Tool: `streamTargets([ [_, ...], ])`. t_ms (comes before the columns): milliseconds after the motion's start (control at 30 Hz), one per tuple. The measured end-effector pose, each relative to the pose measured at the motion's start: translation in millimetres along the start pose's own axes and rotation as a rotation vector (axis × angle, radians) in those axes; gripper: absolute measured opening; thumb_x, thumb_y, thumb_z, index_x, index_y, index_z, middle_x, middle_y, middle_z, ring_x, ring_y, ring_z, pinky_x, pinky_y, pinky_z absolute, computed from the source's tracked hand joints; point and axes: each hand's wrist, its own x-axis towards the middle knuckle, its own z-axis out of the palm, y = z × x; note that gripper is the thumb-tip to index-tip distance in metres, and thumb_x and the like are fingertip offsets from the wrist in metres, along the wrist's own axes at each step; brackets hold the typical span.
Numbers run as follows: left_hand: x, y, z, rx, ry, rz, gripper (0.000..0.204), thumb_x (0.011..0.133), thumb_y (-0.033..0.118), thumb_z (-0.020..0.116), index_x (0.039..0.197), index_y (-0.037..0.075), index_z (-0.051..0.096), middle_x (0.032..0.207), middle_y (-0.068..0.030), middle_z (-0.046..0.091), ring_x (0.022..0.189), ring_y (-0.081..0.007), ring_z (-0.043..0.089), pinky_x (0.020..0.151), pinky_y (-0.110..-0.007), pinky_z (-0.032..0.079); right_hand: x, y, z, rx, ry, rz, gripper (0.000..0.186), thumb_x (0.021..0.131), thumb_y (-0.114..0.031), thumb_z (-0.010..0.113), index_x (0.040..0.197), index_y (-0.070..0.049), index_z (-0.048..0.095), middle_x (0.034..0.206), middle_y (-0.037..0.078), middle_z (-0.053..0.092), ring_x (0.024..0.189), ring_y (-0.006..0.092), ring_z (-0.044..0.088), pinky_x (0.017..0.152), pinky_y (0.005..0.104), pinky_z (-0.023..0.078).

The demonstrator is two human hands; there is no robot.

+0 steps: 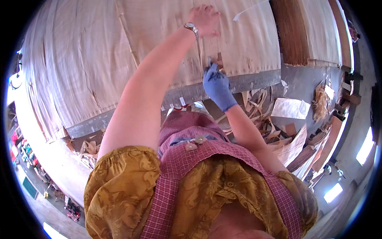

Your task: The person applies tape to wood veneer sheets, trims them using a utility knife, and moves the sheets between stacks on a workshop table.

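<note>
In a workshop (pixel 364 99), wood veneer (pixel 99 59) covers the worktop (pixel 258 81); right fingers (pixel 213 74) grip a blade (pixel 209 61) pointing away from the near edge; left fingers (pixel 203 8) spread.

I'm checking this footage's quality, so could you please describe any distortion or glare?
In the head view, fisheye distortion bows the lower edge of the pale sheet; bright panels at lower right glare white; the gloved right hand shows clearly, though its thin tool is hard to make out.
</note>
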Motion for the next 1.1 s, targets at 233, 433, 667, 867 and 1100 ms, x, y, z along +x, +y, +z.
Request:
streamTargets([
  [233,3,-3,4,-0.078,0.037,0.021,0.077,0.069,0.05,0.073,0.134,0.018,0.049,0.146,-0.0059,0.037,0.137,-0.0292,0.029,0.11,-0.05,0.026,-100,37,-20,0.008,-0.384,0.015,0.046,0.094,-0.028,0.048,0.123,0.006,0.041,0.073,0.024,0.065,0.064,0.0393,0.065,0.056,0.0502,0.05],
  [433,7,-8,10,-0.121,0.127,-0.013,0.093,0.063,0.054,0.077,0.14,0.019,0.038,0.138,-0.0049,0.045,0.13,-0.0274,0.038,0.107,-0.048,0.031,67,108,-77,-0.154,0.348,-0.212,0.03,0.096,-0.039,0.047,0.102,-0.009,0.049,0.058,0.015,0.061,0.05,0.0369,0.06,0.044,0.0497,0.045],
  [667,15,0,-5,-0.057,0.054,-0.077,0.105,0.058,0.051,0.082,0.144,0.02,0.03,0.131,-0.0034,0.052,0.125,-0.0258,0.043,0.099,-0.045,0.041,193,104,-98,-0.225,0.001,-0.422,0.037,0.097,-0.043,0.039,0.104,-0.008,0.05,0.076,0.019,0.066,0.072,0.0385,0.065,0.063,0.0526,0.05],
  [867,14,8,-13,-0.063,-0.03,-0.084,0.116,0.056,0.05,0.084,0.149,0.022,0.019,0.133,-0.0036,0.05,0.125,-0.0263,0.043,0.098,-0.045,0.042,208,114,-83,-0.21,-0.076,-0.51,0.032,0.097,-0.037,0.039,0.107,-0.008,0.05,0.079,0.017,0.067,0.073,0.0373,0.066,0.063,0.0507,0.051],
  [1100,22,5,-7,-0.081,-0.058,-0.074,0.118,0.055,0.049,0.084,0.149,0.026,0.017,0.138,-0.0077,0.044,0.125,-0.0325,0.041,0.099,-0.051,0.041,207,117,-92,-0.307,-0.086,-0.705,0.03,0.097,-0.031,0.038,0.105,-0.005,0.049,0.08,0.018,0.067,0.07,0.0364,0.066,0.06,0.0497,0.052],
])
